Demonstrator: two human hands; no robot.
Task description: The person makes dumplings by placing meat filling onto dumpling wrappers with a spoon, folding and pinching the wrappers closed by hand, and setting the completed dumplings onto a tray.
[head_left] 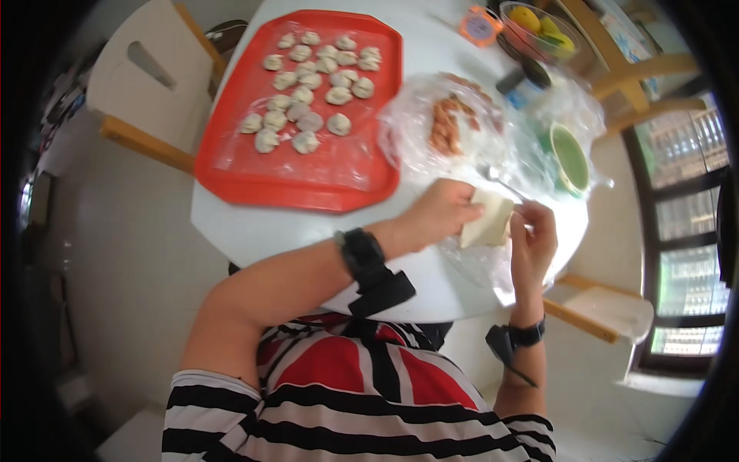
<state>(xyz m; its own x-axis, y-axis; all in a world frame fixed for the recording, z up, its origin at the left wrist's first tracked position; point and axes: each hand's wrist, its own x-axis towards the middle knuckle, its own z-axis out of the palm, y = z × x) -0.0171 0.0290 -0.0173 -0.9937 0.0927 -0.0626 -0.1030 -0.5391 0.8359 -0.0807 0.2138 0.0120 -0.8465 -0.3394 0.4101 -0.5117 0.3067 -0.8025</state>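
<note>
Between my two hands, above the table's near right part, is a pale square dumpling wrapper (486, 219). My left hand (440, 212) pinches its left edge with thumb and fingers. At the opposite edge, my right hand (533, 231) grips the wrapper with bent fingers. Just beyond lies a spoon (504, 183), its handle running toward my right hand. Minced meat filling (454, 123) sits in a clear plastic bag (404, 127) past the wrapper. On the red tray (296, 192) to the left, several folded dumplings (300, 96) rest on plastic film.
A green bowl (568, 158) stands at the right among plastic bags. Behind are a dark-capped bottle (523, 88), an orange timer (480, 26) and a clear bowl of fruit (539, 35). Chairs (154, 69) surround the white table (231, 231).
</note>
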